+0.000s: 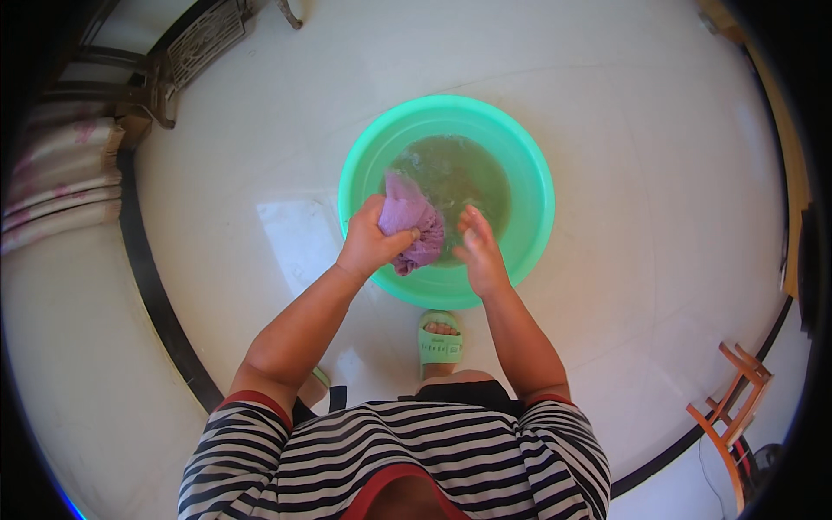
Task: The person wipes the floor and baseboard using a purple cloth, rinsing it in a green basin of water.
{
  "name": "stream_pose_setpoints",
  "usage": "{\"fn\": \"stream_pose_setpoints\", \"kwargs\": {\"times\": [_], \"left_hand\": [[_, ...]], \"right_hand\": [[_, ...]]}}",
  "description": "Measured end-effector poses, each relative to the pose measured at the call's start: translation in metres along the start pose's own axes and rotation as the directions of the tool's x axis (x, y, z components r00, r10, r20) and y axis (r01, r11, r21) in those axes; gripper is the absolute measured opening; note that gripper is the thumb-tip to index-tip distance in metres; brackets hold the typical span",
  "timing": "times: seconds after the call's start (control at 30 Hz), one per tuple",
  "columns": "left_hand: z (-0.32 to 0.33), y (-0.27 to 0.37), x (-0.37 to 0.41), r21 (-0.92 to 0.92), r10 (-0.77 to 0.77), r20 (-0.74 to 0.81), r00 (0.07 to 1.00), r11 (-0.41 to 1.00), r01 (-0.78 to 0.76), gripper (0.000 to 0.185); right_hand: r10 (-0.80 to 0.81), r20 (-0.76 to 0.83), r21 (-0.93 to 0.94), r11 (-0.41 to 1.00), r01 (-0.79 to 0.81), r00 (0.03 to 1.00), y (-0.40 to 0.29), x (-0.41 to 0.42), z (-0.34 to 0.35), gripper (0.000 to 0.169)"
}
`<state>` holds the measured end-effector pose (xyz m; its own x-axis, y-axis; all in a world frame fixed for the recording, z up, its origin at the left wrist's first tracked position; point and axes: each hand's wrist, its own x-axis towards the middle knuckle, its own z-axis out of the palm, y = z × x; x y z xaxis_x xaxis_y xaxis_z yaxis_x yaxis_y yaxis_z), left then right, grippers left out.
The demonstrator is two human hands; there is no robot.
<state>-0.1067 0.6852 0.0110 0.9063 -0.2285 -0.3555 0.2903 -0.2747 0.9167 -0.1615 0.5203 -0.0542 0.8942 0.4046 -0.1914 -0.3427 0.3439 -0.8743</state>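
Note:
A wide green plastic basin (pixel 448 299) stands on the pale floor in front of me, holding cloudy, brownish water (pixel 448 162). My left hand (pixel 377 237) grips a bunched, wet-looking purple cloth (pixel 416 224) over the left part of the basin, thumb across its front. One end of the cloth sticks up past my fist. To the right of the cloth, my right hand (pixel 480 250) is apart from it, over the water near the basin's near right wall. Its fingers are spread, slightly blurred, and hold nothing.
My foot in a green slipper (pixel 441 344) is just below the basin. Dark carved wooden furniture (pixel 156 84) and folded patterned fabric (pixel 65 182) are at the upper left. An orange-brown wooden frame (pixel 731 396) stands at the lower right. Dark strips (pixel 162 325) cross the floor.

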Motion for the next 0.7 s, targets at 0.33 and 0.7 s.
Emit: {"fn": "stream_pose_setpoints", "kwargs": {"times": [0.33,0.7], "left_hand": [[0.022,0.000,-0.022,-0.492,0.056,-0.057,0.997,0.867,-0.077,0.040],[0.019,0.023,0.030,-0.523,-0.178,0.760,0.625,0.402,0.751,0.029]], "right_hand": [[0.062,-0.477,0.410,0.898,0.159,0.877,-0.024,0.009,0.016,0.029],[-0.535,0.368,-0.778,0.271,0.567,0.761,-0.114,0.012,0.055,0.023]]}}
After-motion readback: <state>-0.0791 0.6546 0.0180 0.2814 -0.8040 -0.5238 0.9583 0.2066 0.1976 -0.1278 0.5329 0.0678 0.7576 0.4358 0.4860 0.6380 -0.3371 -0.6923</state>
